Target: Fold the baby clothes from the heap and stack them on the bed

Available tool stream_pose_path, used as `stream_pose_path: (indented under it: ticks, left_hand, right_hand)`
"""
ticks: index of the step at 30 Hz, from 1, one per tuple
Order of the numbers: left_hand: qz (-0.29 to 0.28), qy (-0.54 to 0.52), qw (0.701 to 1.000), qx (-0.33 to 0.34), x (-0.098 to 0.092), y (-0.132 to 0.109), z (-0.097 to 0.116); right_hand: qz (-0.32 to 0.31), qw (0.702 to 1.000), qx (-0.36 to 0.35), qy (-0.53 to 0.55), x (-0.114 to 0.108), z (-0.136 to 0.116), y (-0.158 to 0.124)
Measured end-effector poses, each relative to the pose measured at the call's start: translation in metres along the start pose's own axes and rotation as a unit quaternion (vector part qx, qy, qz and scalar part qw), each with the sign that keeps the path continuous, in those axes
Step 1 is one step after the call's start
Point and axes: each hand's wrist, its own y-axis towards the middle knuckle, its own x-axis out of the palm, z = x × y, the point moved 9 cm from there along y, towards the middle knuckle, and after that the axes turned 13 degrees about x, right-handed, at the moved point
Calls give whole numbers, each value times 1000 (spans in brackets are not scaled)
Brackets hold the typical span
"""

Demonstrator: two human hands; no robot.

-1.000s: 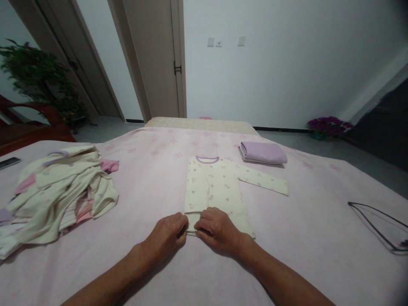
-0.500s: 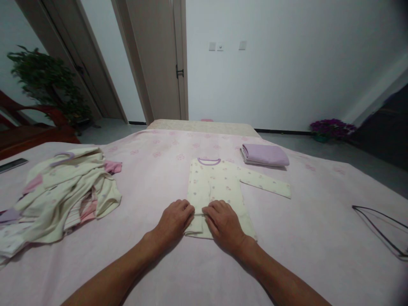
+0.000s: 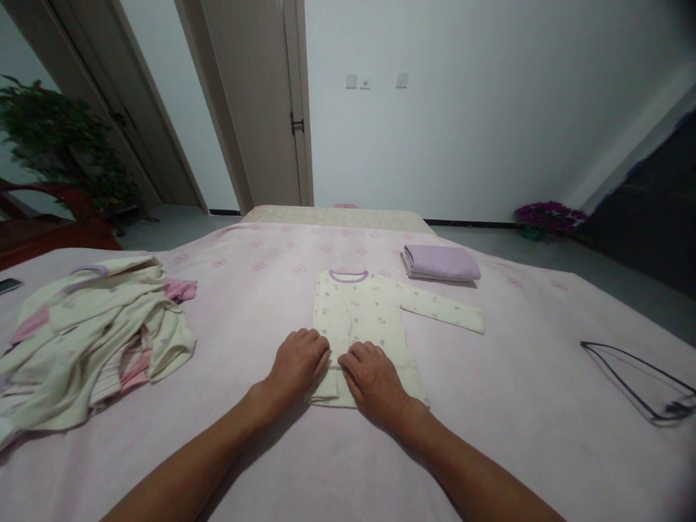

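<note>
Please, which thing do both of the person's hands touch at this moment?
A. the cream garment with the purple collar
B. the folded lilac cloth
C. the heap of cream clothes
A. The left hand and the right hand both rest on the folded lower end of the cream garment with the purple collar, and the folded lilac cloth lies farther away, beyond it.

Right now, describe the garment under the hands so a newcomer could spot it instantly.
On the pale pink flowered bedspread, just in front of the folded lilac cloth, lies a cream long-sleeved top with lilac neck trim, one sleeve stretched out to the right. Unlike the crumpled cream heap to its left, it lies flat, with the left hand and right hand on its lower part.
</note>
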Motion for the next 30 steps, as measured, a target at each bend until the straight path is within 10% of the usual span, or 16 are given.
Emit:
stream_pose_path:
  ticks: [8,22,30]
  left_hand:
    - [18,-13,1000,1,39,49,-16]
    - [-33,21,998,-57,57,46,-29]
    - [-35,14,998,-58,53,46,-27]
  right_hand:
    - [-11,1000,-4,-4,1,1,-3]
    - [-26,997,-14,73,-6,16,-2]
    - [48,989,112,81,-31,108,15]
